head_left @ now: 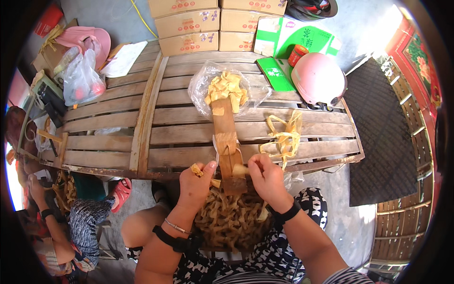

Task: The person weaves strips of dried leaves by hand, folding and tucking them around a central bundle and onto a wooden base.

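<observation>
My feed gives me stacked cardboard boxes (196, 21) at top centre, a pink helmet (318, 75) upper right, a pink hat (96, 38) upper left, a dark mat (378, 137) far right.

Wide fisheye view, downward from head-height

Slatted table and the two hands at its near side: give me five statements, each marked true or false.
1. The wooden board juts past the near edge of the slatted table. True.
2. The pink helmet sits at the table's left end. False: it sits toward the right end.
3. Stacked cardboard cartons stand along the table's far side. True.
4. The left hand is empty. False: it holds a crumpled yellow piece.
5. The right hand pinches a pale piece. True.
</observation>
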Demonstrator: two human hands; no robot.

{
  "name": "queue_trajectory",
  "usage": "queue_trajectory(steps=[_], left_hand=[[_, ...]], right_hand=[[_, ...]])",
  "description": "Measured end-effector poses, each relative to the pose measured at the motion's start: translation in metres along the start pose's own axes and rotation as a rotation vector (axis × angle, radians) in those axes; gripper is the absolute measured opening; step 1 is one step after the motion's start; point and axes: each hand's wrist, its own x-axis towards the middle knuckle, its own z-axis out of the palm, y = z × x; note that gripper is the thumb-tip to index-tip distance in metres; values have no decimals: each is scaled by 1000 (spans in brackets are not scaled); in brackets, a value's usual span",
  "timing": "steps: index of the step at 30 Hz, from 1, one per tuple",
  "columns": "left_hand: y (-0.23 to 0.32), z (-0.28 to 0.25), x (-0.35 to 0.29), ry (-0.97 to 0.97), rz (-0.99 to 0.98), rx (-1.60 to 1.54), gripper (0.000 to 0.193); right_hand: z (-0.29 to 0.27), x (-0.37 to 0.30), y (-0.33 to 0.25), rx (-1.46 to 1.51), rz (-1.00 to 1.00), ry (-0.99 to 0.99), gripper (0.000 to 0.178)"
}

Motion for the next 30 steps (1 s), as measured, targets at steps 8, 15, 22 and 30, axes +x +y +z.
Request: queue_trajectory(steps=[8, 15, 22, 30], left_hand=[[20, 15, -54, -184, 15, -189, 16], [70, 6, -66, -950, -458, -231, 18], [55, -2, -49, -600, 429, 225, 23], [56, 1, -53, -172, 989, 699, 19]], right_hand=[[8, -15, -34, 128, -438, -85, 20], [-21, -5, -41, 388, -421, -236, 12], [-11, -11, -41, 592, 456, -564, 27], [-8, -21, -27, 1243, 851, -881, 11]])
